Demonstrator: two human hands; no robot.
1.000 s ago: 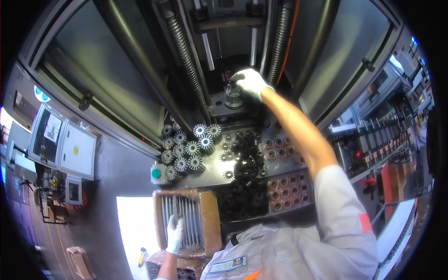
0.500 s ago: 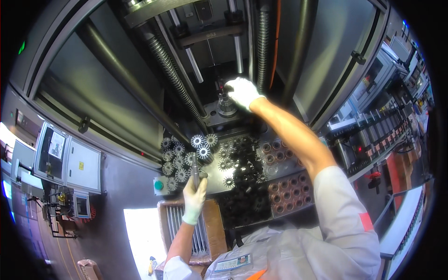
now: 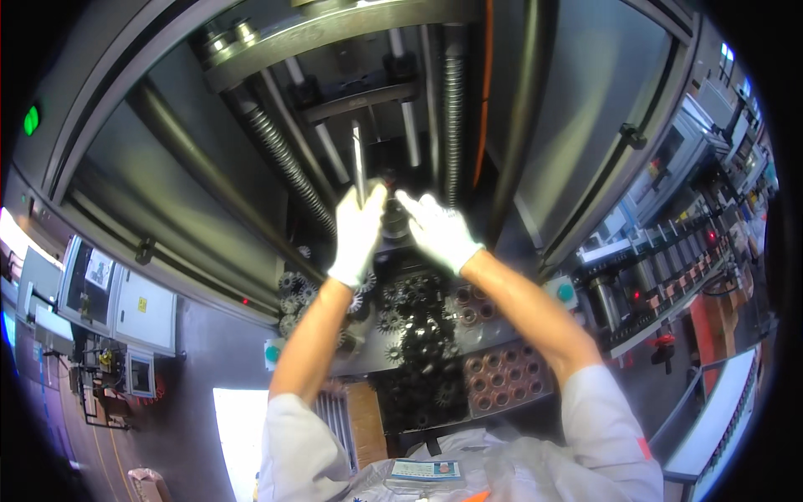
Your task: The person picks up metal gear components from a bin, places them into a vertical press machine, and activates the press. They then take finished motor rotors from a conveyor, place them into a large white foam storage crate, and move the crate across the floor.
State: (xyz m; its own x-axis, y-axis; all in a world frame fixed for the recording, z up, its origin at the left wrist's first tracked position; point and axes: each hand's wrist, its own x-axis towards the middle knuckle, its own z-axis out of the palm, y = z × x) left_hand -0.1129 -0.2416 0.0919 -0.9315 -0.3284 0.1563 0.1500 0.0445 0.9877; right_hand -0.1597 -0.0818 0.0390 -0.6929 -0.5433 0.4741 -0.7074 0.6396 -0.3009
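White-gloved left hand is closed around a steel rod, its free end pointing into the press. Right hand, index finger extended, is just beside the left; whether it grips anything cannot be told. More rods lie in a cardboard box below.

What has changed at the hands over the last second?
The left hand lifted a shaft from the box and carried it forward, near the fixture. The right hand stays near the fixture; the copper-coloured rings stay put.
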